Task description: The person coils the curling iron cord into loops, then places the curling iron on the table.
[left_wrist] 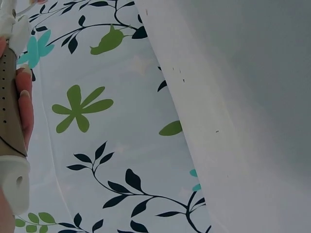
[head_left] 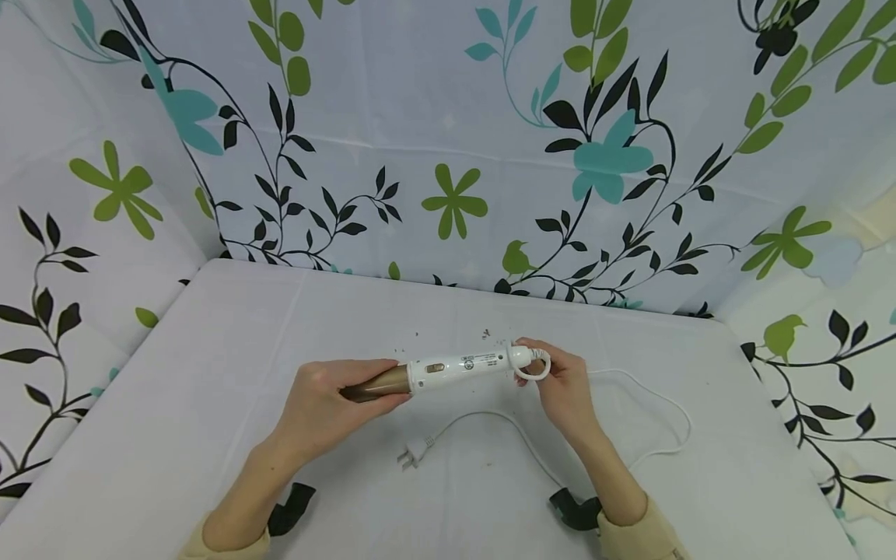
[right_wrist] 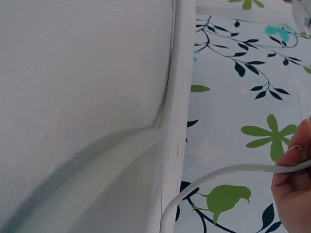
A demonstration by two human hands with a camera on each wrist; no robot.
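Gold-coloured at its left end, a corded styling iron (head_left: 458,369) is spanning both hands above the white tabletop (head_left: 392,505). The left hand (head_left: 325,400) is gripping the gold end between thumb and fingers. Further right, a 2-prong plug (head_left: 416,449) is lying on the tabletop. The right hand (head_left: 565,386) is holding the white cord (right_wrist: 252,168) in its fingers, beside the handle's end.

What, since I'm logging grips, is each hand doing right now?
Left hand: closed, holding the appliance by its brown part.
Right hand: closed, holding the white cord.
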